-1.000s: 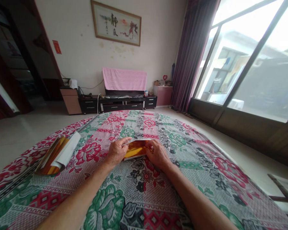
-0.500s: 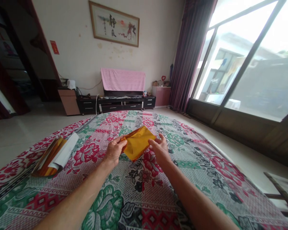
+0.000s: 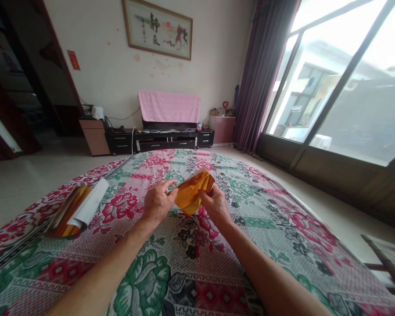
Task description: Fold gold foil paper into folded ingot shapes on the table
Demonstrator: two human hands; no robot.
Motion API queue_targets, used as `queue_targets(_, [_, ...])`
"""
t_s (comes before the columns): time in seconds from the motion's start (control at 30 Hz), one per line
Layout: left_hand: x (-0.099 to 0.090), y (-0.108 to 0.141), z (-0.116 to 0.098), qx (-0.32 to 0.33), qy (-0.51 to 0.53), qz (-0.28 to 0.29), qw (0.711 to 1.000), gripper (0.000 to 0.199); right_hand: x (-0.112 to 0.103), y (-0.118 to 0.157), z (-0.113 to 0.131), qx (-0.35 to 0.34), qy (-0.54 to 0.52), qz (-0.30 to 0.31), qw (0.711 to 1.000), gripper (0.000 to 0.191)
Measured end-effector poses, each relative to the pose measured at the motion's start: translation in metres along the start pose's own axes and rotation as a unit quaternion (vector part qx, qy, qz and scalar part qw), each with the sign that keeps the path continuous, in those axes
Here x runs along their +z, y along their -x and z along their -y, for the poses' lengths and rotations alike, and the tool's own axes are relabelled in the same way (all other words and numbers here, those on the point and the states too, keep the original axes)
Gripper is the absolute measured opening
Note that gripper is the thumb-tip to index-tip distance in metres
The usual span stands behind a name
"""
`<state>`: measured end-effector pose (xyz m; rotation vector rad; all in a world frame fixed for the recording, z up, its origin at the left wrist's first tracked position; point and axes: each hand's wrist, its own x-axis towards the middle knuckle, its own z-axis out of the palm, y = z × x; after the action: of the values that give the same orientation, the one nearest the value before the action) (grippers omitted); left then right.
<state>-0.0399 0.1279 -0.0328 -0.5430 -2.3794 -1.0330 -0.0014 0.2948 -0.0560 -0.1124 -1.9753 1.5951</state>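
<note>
A piece of shiny gold foil paper [image 3: 191, 191], its back pale along the top edge, is held up over the flowered tablecloth. My right hand [image 3: 216, 206] grips its right side, thumb pressed on the front and fingers behind. At the left edge is my left hand [image 3: 158, 199], closed around the paper's corner with the thumb in front and the index finger raised a little; its other fingers are partly hidden. To the left on the cloth lies a loosely rolled bundle of gold and white sheets [image 3: 75, 215].
The round table wears a red, green and grey flowered cloth [image 3: 141, 272]. Beyond it stand a low black cabinet [image 3: 166, 144] and a pink cloth cover [image 3: 169, 106]. A chair or stool frame [image 3: 382, 259] is at the right; a large window [image 3: 342, 96] lies behind.
My right hand has closed on the paper's right side, where its fingers were spread before. The paper has turned and bent, and its left edge sits looser at my left hand.
</note>
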Motion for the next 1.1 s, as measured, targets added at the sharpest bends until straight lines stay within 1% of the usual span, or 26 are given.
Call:
queue_targets(0.03, [-0.003,0.000,-0.002,0.018,-0.032,-0.004,0.999,0.025,-0.002,-0.001,0.001,-0.019,0.042,-0.013,0.999,0.017])
queue_targets(0.1, [-0.005,0.000,-0.005,0.033,-0.072,-0.005,0.997,0.024,-0.004,0.000,0.006,-0.052,0.106,-0.034,0.992,0.014])
queue_targets(0.17, [-0.006,0.001,-0.009,0.032,-0.071,-0.002,0.997,0.025,-0.006,0.001,0.012,-0.082,0.151,-0.048,0.984,0.012])
queue_targets(0.27, [-0.006,0.002,-0.017,0.002,-0.016,0.018,1.000,0.027,-0.006,0.003,0.018,-0.115,0.195,-0.062,0.972,0.016])
queue_targets(0.33, [-0.007,0.002,-0.022,-0.048,0.026,0.060,0.997,0.030,-0.006,0.005,0.020,-0.137,0.204,-0.059,0.968,0.020])
queue_targets(0.43, [-0.007,0.000,-0.023,-0.126,0.092,0.106,0.982,0.031,-0.006,0.006,0.020,-0.161,0.197,-0.049,0.966,0.024])
queue_targets(0.5, [-0.004,-0.002,-0.018,-0.186,0.153,0.126,0.962,0.032,-0.005,0.006,0.019,-0.156,0.183,-0.047,0.969,0.023])
queue_targets(0.57, [-0.002,-0.005,-0.011,-0.219,0.236,0.132,0.937,0.034,-0.003,0.006,0.018,-0.133,0.138,-0.035,0.981,0.022])
queue_targets(0.63, [0.001,-0.006,-0.005,-0.225,0.304,0.131,0.916,0.034,0.000,0.007,0.016,-0.093,0.049,-0.006,0.994,0.023])
queue_targets(0.67, [0.001,-0.006,-0.003,-0.218,0.324,0.129,0.912,0.034,0.002,0.008,0.016,-0.071,-0.002,0.012,0.997,0.024])
queue_targets(0.73, [0.001,-0.005,-0.001,-0.190,0.327,0.131,0.917,0.034,0.004,0.009,0.015,-0.040,-0.075,0.040,0.996,0.026])
queue_targets(0.8, [0.000,-0.003,0.001,-0.151,0.302,0.141,0.931,0.038,0.005,0.009,0.016,-0.048,-0.088,0.051,0.994,0.023])
queue_targets(0.87, [-0.002,-0.002,0.003,-0.107,0.278,0.152,0.942,0.043,0.003,0.008,0.018,-0.098,-0.064,0.048,0.992,0.020])
queue_targets(0.93, [-0.003,-0.002,0.006,-0.060,0.266,0.153,0.950,0.045,0.000,0.007,0.020,-0.167,-0.032,0.049,0.984,0.020])
queue_targets(1.03, [-0.003,-0.002,0.013,0.021,0.243,0.135,0.960,0.041,-0.006,0.007,0.020,-0.254,0.017,0.085,0.963,0.025])
queue_targets(1.1, [-0.001,-0.002,0.020,0.070,0.213,0.125,0.967,0.034,-0.011,0.008,0.017,-0.288,0.053,0.118,0.949,0.028])
